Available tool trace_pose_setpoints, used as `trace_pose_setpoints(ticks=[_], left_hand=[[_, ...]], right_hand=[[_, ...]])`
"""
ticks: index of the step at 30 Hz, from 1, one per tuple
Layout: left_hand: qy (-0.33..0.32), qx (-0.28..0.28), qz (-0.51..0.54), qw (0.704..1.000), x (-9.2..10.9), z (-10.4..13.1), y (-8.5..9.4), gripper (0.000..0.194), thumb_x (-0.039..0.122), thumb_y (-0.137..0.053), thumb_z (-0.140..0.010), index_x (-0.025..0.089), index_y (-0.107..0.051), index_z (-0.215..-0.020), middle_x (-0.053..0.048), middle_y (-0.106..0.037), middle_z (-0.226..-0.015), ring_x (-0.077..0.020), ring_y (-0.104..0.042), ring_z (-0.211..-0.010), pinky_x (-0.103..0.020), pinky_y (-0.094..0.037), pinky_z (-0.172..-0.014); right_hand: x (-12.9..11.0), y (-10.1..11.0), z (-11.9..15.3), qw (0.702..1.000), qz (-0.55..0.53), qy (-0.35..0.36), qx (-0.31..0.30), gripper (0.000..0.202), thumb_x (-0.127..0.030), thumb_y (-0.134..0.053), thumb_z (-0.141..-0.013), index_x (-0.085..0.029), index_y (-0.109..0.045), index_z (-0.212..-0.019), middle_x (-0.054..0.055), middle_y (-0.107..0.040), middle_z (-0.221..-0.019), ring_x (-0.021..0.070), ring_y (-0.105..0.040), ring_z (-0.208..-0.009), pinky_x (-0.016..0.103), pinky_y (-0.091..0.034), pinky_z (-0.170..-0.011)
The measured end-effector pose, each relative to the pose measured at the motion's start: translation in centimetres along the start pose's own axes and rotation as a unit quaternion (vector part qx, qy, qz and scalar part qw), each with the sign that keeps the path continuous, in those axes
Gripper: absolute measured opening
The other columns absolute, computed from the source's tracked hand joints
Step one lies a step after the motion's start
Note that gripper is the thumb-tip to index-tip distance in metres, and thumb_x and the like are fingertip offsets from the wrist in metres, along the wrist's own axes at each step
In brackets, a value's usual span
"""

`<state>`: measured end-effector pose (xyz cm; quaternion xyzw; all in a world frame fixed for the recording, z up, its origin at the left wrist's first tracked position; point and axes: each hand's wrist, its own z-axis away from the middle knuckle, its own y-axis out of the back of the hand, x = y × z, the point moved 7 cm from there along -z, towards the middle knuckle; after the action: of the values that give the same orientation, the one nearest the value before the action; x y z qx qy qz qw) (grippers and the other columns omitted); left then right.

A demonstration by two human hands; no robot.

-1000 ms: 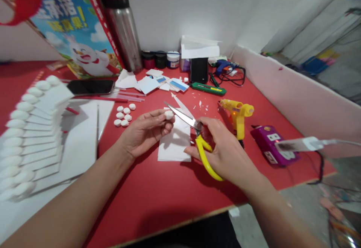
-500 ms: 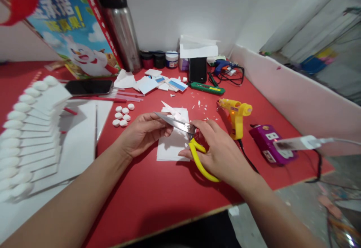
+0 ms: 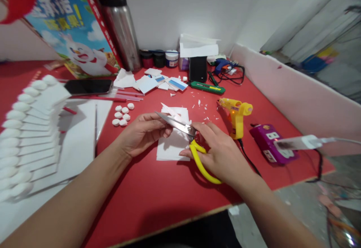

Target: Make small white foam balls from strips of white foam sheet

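Observation:
My right hand grips scissors by their yellow handles, the metal blades parted and pointing left. Close beside the blades, my left hand has its thumb and fingers pinched together; whatever is between them is hidden. Beneath the blades lies a small stack of white paper with white scraps on it. A group of small white rounded pieces sits left of my left hand.
At left stands a fanned stair-like white model edged with white rounded pieces. A yellow glue gun, a purple power socket and a green utility knife lie to the right and back. Behind are a phone and a steel flask.
The scissor blades have drawn slightly closer together, and the white bit visible between them earlier shows less. The yellow handle has shifted a little right. My left hand stays nearly still.

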<state>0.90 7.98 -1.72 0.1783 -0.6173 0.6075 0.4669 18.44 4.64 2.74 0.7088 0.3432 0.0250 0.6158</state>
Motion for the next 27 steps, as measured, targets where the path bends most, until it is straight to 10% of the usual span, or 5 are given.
trace_pose_setpoints(ticks=[21,27], left_hand=[[0.029,-0.002,0.013,0.999,-0.7,-0.1,0.2,0.013,0.018,-0.082,-0.073,0.006,-0.080,-0.079,-0.009,-0.068,-0.066,-0.0113,-0.062,-0.060,-0.019,-0.052,-0.061],[0.033,-0.006,0.007,0.999,-0.7,0.0,0.1,0.019,0.014,-0.076,-0.081,0.006,-0.081,-0.098,-0.008,-0.071,-0.081,-0.0091,-0.064,-0.066,-0.016,-0.052,-0.062]], right_hand=[[-0.4,-0.2,1.1,0.997,0.047,0.042,0.037,0.052,-0.052,-0.050,-0.099,-0.008,-0.062,-0.125,0.019,-0.070,-0.099,0.0293,-0.072,-0.083,0.039,-0.058,-0.070],[0.9,0.5,0.6,0.995,-0.055,-0.076,0.023,0.041,-0.049,-0.062,-0.094,-0.014,-0.064,-0.116,0.011,-0.074,-0.093,0.0242,-0.072,-0.082,0.031,-0.053,-0.071]])
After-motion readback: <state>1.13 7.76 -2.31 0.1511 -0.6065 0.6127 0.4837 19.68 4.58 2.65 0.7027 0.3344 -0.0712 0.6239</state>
